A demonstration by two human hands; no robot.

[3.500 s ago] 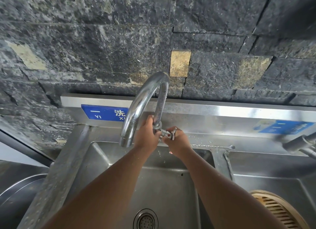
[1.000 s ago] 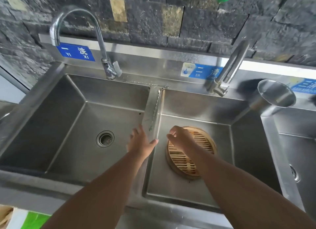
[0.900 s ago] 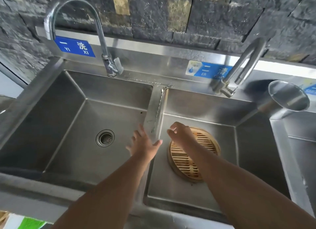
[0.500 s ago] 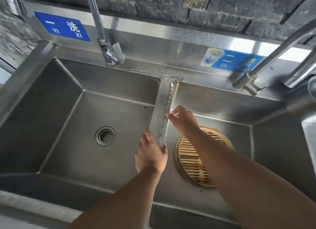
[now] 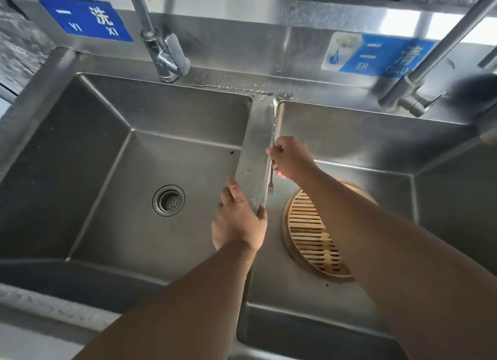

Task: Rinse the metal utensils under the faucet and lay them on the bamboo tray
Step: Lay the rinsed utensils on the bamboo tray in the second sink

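A thin metal fork (image 5: 270, 185) lies along the right edge of the steel divider (image 5: 255, 144) between the two basins, tines toward me. My right hand (image 5: 291, 158) pinches its handle just above the tines. A slim metal shaft (image 5: 274, 115) runs on from the hand toward the back rim; I cannot tell whether it belongs to the fork or is a second utensil. My left hand (image 5: 238, 222) rests over the divider's near end, fingers spread, holding nothing. The round slatted bamboo tray (image 5: 306, 241) lies on the floor of the right basin, partly hidden by my right forearm.
The left faucet (image 5: 161, 56) stands at the back of the left basin, whose drain (image 5: 168, 200) sits mid-floor. A second faucet (image 5: 414, 91) is behind the right basin. No water is running. Blue labels hang on the steel backsplash.
Both hands left the left faucet's handle and came down to the divider. My right hand closed on the fork, and my left hand settled on the divider's near end.
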